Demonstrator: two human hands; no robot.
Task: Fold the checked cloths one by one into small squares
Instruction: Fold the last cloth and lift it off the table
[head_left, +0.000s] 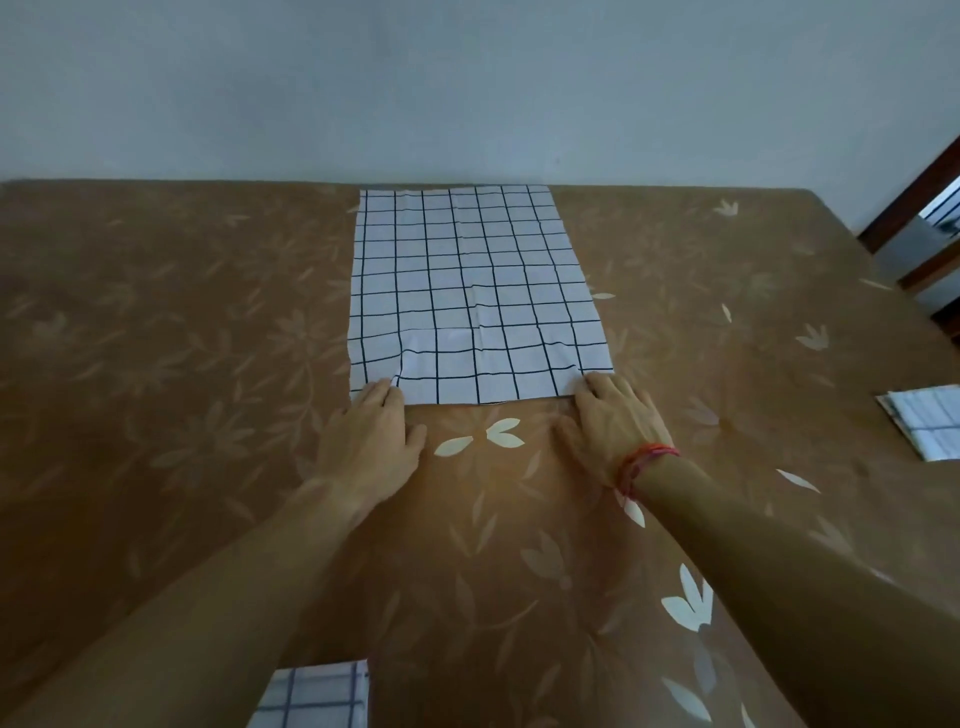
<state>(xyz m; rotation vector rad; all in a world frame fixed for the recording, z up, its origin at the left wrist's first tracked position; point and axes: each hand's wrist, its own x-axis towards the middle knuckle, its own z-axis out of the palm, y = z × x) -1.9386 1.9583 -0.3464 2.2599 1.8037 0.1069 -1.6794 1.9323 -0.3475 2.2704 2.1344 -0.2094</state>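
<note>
Nearest you, at the bottom edge of the view, lay part of a blue-checked cloth (317, 696), partly hidden by your left forearm. Both arms reached forward over the brown leaf-patterned surface (156, 364).

Your left hand (371, 441) lay palm down with its fingers (383, 394) straight, their tips resting on the near left corner of the spread checked cloth (467, 291); the thumb lay on the bare surface, just off the cloth's near edge. Your right hand (613, 426), with a red thread bracelet (644, 462) at the wrist, lay likewise flat, its fingertips (602, 387) touching the near right corner and the remaining fingers fanned out beside the hem. Neither hand curled round or pinched the fabric.

The spread checked cloth, white with dark grid lines, stretched away from your fingertips to the far edge of the surface, below the pale wall (467, 78). It lay flat, with a raised crease near its left front corner. A folded checked cloth (930, 421) sat well apart at the right margin.
</note>
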